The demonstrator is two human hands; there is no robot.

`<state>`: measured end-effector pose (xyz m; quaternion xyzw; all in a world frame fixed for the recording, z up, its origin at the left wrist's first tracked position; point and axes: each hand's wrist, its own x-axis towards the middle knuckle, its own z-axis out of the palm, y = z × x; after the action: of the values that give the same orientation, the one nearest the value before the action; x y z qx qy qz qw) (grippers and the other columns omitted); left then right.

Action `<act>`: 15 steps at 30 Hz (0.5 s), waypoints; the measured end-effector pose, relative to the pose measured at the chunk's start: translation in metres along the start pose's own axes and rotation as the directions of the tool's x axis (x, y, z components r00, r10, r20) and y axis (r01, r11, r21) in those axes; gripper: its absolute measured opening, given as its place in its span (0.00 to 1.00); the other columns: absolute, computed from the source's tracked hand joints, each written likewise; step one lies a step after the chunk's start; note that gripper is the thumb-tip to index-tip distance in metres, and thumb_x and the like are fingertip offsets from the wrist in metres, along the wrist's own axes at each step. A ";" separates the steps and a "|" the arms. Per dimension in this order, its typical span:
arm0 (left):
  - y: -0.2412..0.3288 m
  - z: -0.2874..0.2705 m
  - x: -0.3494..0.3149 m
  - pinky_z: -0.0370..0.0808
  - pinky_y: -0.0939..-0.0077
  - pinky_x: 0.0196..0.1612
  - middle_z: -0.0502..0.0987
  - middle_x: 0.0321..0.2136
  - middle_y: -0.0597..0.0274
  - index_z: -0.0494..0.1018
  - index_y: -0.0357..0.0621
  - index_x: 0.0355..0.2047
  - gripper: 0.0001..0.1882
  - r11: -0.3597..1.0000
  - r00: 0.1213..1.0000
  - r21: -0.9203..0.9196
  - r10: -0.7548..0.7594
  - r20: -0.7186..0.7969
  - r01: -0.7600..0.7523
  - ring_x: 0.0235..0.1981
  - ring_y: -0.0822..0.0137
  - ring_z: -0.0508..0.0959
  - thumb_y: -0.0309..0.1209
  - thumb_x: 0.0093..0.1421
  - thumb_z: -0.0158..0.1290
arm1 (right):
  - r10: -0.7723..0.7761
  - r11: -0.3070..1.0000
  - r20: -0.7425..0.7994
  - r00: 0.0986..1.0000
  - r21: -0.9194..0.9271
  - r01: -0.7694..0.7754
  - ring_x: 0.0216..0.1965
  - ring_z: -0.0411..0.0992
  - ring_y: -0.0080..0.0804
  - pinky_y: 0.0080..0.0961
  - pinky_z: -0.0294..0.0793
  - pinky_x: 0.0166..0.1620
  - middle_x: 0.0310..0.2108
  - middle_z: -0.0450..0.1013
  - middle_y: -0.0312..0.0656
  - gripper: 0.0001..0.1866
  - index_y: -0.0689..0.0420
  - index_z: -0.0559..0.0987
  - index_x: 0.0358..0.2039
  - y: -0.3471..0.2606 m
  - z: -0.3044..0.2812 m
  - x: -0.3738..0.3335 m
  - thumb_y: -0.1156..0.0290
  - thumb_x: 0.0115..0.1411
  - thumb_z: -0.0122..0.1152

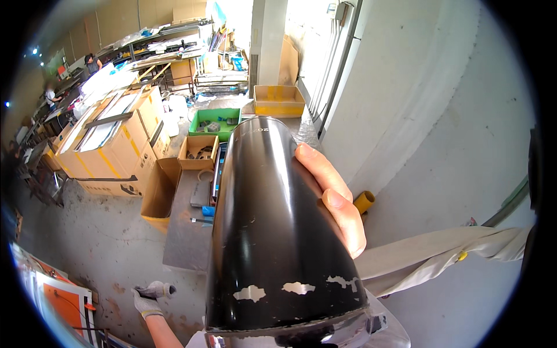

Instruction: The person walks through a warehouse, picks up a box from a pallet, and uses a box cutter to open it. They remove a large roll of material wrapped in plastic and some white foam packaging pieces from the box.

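A big black metal tumbler (267,232) fills the middle of the head view, very close and tilted. Paint has chipped off in patches near its shiny near rim. My right hand (339,203) is bare and wraps round the tumbler's right side; only some fingers show, the rest being hidden behind it. Low on the left, my left hand (145,303) wears a pale knit glove. Its fingers are closed on what looks like a loose grey knit glove (158,288) with a dark opening, held above the floor.
Behind the tumbler, a grey table (183,246) carries an open carton (197,152) of small parts, a green bin (214,123) and a yellow-taped box (279,101). Large cartons (107,156) stand left. A wall (429,116) runs along the right. Two people (93,64) are far left.
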<state>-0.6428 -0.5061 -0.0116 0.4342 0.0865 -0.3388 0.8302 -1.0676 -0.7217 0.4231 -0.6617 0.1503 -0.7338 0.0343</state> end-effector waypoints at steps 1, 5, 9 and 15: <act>0.002 -0.002 0.001 0.68 0.63 0.49 0.74 0.37 0.63 0.72 0.47 0.39 0.18 1.000 1.000 0.000 -0.001 0.009 0.001 0.41 0.63 0.73 0.49 0.66 0.45 | 0.006 1.000 -0.002 1.000 0.001 -0.006 0.47 0.72 0.63 0.47 0.74 0.49 0.47 0.70 0.66 0.23 0.58 0.67 0.51 0.001 -0.004 0.001 0.79 0.54 0.62; -0.006 0.010 0.004 0.68 0.63 0.49 0.74 0.37 0.63 0.72 0.47 0.39 0.18 1.000 1.000 0.001 -0.003 -0.007 0.003 0.41 0.63 0.73 0.49 0.66 0.44 | 0.051 0.998 0.044 0.998 -0.042 -0.049 0.48 0.71 0.63 0.48 0.72 0.50 0.48 0.69 0.66 0.23 0.58 0.67 0.51 -0.004 -0.016 0.006 0.78 0.55 0.61; 0.001 0.016 -0.009 0.68 0.64 0.49 0.74 0.37 0.63 0.72 0.47 0.39 0.19 1.000 1.000 -0.013 0.010 -0.028 -0.011 0.41 0.63 0.72 0.49 0.66 0.44 | 0.091 0.996 0.087 0.992 -0.018 -0.090 0.49 0.70 0.64 0.50 0.70 0.52 0.49 0.68 0.66 0.22 0.59 0.67 0.51 -0.002 -0.017 0.011 0.78 0.56 0.60; -0.009 0.007 0.003 0.68 0.64 0.49 0.73 0.36 0.64 0.72 0.47 0.38 0.19 1.000 1.000 -0.020 0.004 -0.013 -0.005 0.41 0.64 0.72 0.49 0.66 0.44 | 0.174 0.984 0.123 0.977 -0.051 -0.169 0.50 0.70 0.64 0.51 0.70 0.53 0.50 0.68 0.66 0.22 0.59 0.67 0.51 -0.014 -0.024 0.019 0.78 0.56 0.60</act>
<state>-0.6468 -0.5164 -0.0148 0.4283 0.0944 -0.3331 0.8347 -1.0912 -0.7088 0.4433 -0.6920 0.2193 -0.6813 0.0937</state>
